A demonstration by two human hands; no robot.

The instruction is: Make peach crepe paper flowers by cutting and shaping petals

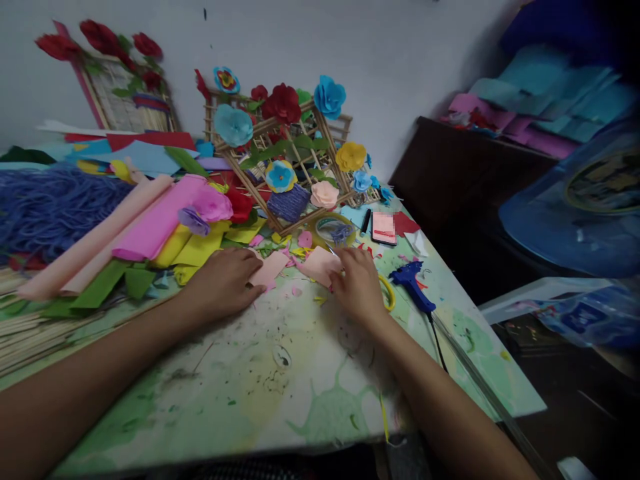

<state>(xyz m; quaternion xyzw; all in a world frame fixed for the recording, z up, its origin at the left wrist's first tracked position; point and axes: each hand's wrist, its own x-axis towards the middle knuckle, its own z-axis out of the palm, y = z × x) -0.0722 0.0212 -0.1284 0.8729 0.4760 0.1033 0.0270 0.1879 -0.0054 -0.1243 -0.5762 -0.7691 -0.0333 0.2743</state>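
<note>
My left hand (229,283) rests low over the table, its thumb and fingers at the left edge of a light pink paper piece (270,268). A second light pink piece (319,265) lies just right of it, its right edge under the fingers of my right hand (354,280). A thin metal tip shows by the right fingers, and a yellow ring-shaped handle (387,293) sticks out beside that hand, seemingly scissors. How firmly the right fingers close on them is hidden. Small pink and yellow scraps lie around both pieces.
Rolled crepe paper (157,220) and blue yarn (60,207) fill the left. Behind stands a stick frame with paper flowers (283,103), with a tape roll (333,230) before it. A blue glue gun (414,285) and a phone (383,228) lie right. A blue chair (575,207) stands beyond the edge.
</note>
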